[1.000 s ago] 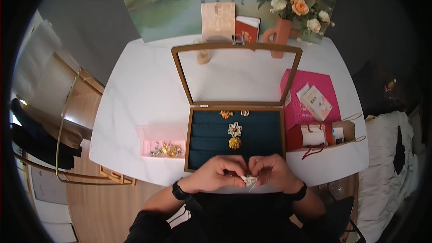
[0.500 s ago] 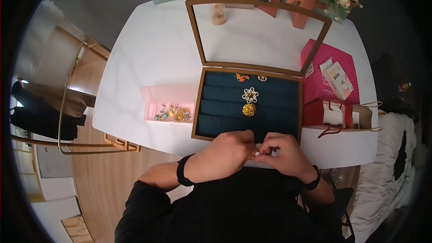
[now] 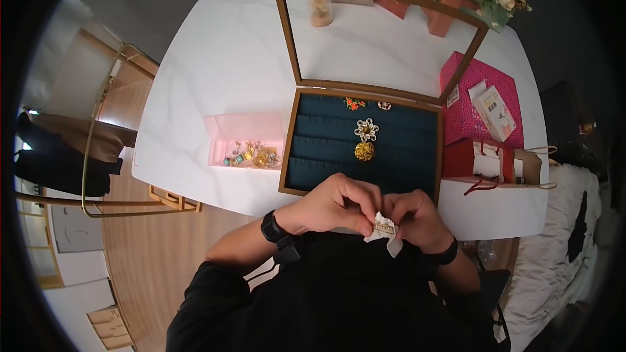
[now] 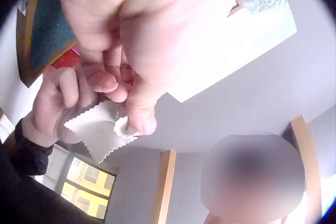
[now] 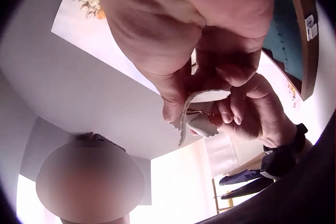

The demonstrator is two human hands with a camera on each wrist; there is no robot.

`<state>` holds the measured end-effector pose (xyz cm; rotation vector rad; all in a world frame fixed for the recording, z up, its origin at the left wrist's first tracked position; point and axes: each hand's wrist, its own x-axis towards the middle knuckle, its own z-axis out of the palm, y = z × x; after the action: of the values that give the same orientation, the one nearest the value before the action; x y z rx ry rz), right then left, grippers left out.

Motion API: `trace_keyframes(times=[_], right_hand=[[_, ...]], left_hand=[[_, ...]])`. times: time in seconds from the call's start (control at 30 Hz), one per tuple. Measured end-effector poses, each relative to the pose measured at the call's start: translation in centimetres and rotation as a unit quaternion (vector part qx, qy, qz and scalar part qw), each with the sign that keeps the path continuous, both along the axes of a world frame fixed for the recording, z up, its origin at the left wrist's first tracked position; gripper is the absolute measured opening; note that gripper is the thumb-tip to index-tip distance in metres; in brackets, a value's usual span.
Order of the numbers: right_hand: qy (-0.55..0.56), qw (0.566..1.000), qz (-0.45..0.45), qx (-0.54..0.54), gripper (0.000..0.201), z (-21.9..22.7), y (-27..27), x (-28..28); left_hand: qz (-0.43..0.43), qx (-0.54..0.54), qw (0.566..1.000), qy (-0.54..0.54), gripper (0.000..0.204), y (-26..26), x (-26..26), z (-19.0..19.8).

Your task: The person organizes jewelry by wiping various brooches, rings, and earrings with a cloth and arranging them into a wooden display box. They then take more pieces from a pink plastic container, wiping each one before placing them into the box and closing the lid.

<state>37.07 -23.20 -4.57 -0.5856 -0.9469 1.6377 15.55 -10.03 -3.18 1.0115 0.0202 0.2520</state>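
Pinching the cloth (image 3: 393,242) between thumb and fingers, the left hand (image 3: 329,205) grips one side of it while the right hand (image 3: 422,223) pinches the other, its fingers curled. The cloth is white, has a zigzag edge, and is located in front of the dark shirt (image 3: 326,287), on the person's side of the case (image 3: 285,156). A small metallic piece (image 3: 383,227) appears to lie against the cloth, between the two hands; its exact form cannot be read, as the fingers partly cover it. Each wrist carries a dark band. The case stands on the white table (image 3: 215,58) with its framed lid (image 3: 293,52) raised at the far side. Four ornaments rest on the teal lining (image 3: 319,130): an orange one (image 3: 354,103) and a small round one (image 3: 384,105) in the far row, then a white flower (image 3: 366,129), then a gold cluster (image 3: 365,151) just beside it on the near side. Left of the case, the pink box (image 3: 241,125) is open and holds mixed jewelry (image 3: 253,156). Right of the case, a white carton (image 3: 493,112) rests on a magenta bag (image 3: 505,85), with a red bag (image 3: 458,160) nearer the person.
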Motion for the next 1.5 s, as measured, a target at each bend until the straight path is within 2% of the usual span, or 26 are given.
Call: trace_keyframes(times=[0.13,0.2,0.3,0.33,0.4,0.43,0.47,0.53,0.67,0.73,0.87,0.93,0.97,1.03,1.07,1.13,1.17,1.23,1.37,1.47,1.5], right_hand=[[0.019,0.999,-0.004,-0.042,0.018,0.7,-0.2,0.1],[-0.037,0.999,-0.019,-0.012,0.015,0.8,-0.3,0.3],[-0.079,0.997,-0.024,-0.01,0.015,1.0,-0.2,0.4],[-0.08,0.996,-0.026,-0.014,0.015,1.2,-0.3,0.4],[-0.156,0.987,-0.03,0.005,0.016,1.5,-0.2,0.6],[-0.184,0.982,-0.032,0.018,0.016,1.6,-0.1,0.6],[-0.184,0.982,-0.033,0.016,0.016,1.7,-0.2,0.7],[-0.201,0.979,-0.022,0.007,0.015,1.8,-0.1,0.7],[-0.207,0.977,-0.023,0.041,0.016,1.6,0.0,0.7],[-0.15,0.987,-0.054,-0.017,0.017,1.7,-0.1,0.0],[-0.11,0.992,-0.068,-0.004,0.015,0.9,0.0,-0.5],[-0.05,0.995,-0.08,0.016,0.012,0.1,0.4,-0.7],[-0.05,0.995,-0.083,0.016,0.012,0.2,0.4,-0.9],[-0.01,0.995,-0.101,-0.021,0.007,0.4,0.4,-1.1],[-0.01,0.994,-0.102,-0.022,0.007,0.3,0.5,-1.1],[-0.052,0.988,-0.14,-0.033,0.006,-0.1,0.5,-1.2],[-0.052,0.988,-0.139,-0.033,0.006,-0.3,0.5,-1.2],[-0.062,0.985,-0.156,-0.051,0.006,-0.5,0.5,-1.1],[-0.07,0.983,-0.164,-0.035,0.007,-0.4,0.5,-1.2],[-0.07,0.976,-0.205,-0.03,0.007,-0.5,0.5,-1.8],[-0.074,0.963,-0.256,-0.036,0.008,-0.7,0.6,-2.0]], left_hand=[[0.015,0.027,0.999,0.038,0.015,0.2,-0.1,0.4],[0.017,0.051,0.997,0.052,0.015,0.5,-0.4,1.0],[0.026,0.17,0.979,0.113,0.016,1.1,-0.9,1.9],[0.023,0.166,0.979,0.113,0.016,1.3,-1.0,2.4],[0.028,0.229,0.959,0.163,0.016,1.6,-1.2,3.3],[0.036,0.252,0.955,0.152,0.015,1.6,-1.2,3.3],[0.034,0.25,0.956,0.152,0.015,1.6,-1.1,3.6],[0.032,0.313,0.935,0.166,0.014,1.7,-1.2,4.3],[0.047,0.304,0.941,0.144,0.014,1.5,-1.1,3.8],[0.053,0.334,0.932,0.131,0.014,1.4,-1.0,3.7],[0.063,0.328,0.936,0.109,0.013,1.2,-1.1,2.9],[0.069,0.257,0.962,0.058,0.013,1.5,-1.1,2.2],[0.067,0.257,0.962,0.058,0.013,1.5,-1.1,1.8],[0.077,0.181,0.98,0.033,0.013,1.2,-1.1,1.2],[0.076,0.181,0.98,0.032,0.013,1.2,-1.2,1.1],[0.089,0.061,0.993,0.056,0.012,1.2,-1.5,0.9],[0.09,0.062,0.992,0.056,0.012,1.2,-1.5,0.7],[0.104,-0.005,0.994,0.043,0.01,1.3,-1.3,0.2],[0.112,-0.013,0.993,0.046,0.011,1.1,-1.2,-0.1],[0.153,0.009,0.988,0.025,0.014,0.8,-1.0,-0.1],[0.182,0.008,0.983,0.014,0.015,0.6,-0.7,0.2]])
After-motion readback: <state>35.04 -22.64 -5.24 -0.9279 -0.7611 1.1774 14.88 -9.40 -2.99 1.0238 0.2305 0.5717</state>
